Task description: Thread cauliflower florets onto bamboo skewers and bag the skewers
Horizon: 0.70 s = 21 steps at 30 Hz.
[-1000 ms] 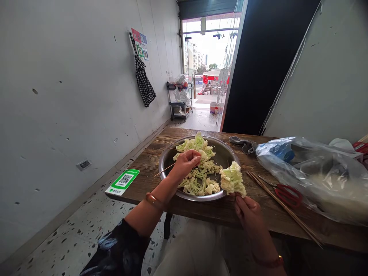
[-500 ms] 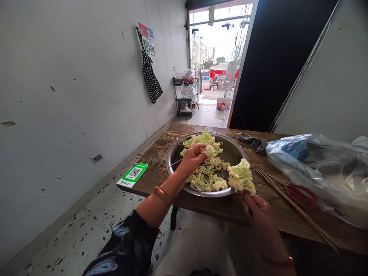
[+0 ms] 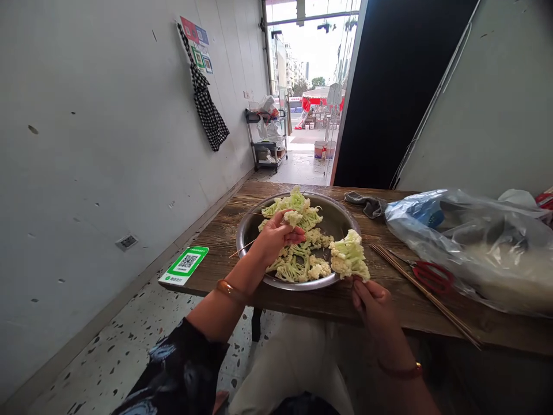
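Note:
My left hand (image 3: 279, 233) is over a round metal basin (image 3: 345, 214), its fingers closed on a small cauliflower floret (image 3: 293, 218). Low at the basin's right front rim, my right hand (image 3: 375, 301) pinches the bottom end of a cauliflower skewer (image 3: 349, 256), several pale green and cream florets bunched together. The stick itself is mostly hidden by the florets and fingers. More cauliflower (image 3: 294, 270) lies in the basin, mainly in its left and front parts. A thin bamboo skewer (image 3: 242, 248) sticks out over the left rim.
On the wooden table (image 3: 224, 230), a green QR-code card (image 3: 185, 264) lies at the left corner. To the right are loose bamboo skewers (image 3: 425, 294), red-handled scissors (image 3: 433, 276), a large clear plastic bag (image 3: 484, 248) and a grey cloth (image 3: 367, 203). A wall stands close on the left.
The view has turned slightly, moving the scene left. The floret at my left fingertips has shifted a little left, closer into the grip. My right hand keeps hold of the cauliflower skewer.

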Tool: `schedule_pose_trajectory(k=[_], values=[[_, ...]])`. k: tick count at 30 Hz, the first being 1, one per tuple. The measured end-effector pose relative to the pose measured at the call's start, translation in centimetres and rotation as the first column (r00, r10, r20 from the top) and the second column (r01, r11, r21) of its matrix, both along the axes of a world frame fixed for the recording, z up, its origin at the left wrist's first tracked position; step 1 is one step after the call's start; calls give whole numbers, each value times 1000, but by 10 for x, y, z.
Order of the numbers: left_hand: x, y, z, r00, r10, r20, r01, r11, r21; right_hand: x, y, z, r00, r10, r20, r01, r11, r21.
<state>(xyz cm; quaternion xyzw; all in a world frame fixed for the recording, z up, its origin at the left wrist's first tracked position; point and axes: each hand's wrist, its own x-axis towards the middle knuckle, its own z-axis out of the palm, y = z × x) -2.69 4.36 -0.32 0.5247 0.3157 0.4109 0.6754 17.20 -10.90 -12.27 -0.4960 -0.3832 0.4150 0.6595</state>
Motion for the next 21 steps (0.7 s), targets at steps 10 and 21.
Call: schedule_pose_trajectory(k=[10, 21], values=[[4, 2, 6, 998, 64, -12, -64, 997, -53, -25, -5, 37, 971, -236, 27, 237, 969, -67], [11, -1, 11, 992, 125, 31, -125, 992, -17, -36, -6, 67, 921, -235, 312, 244, 970, 9]])
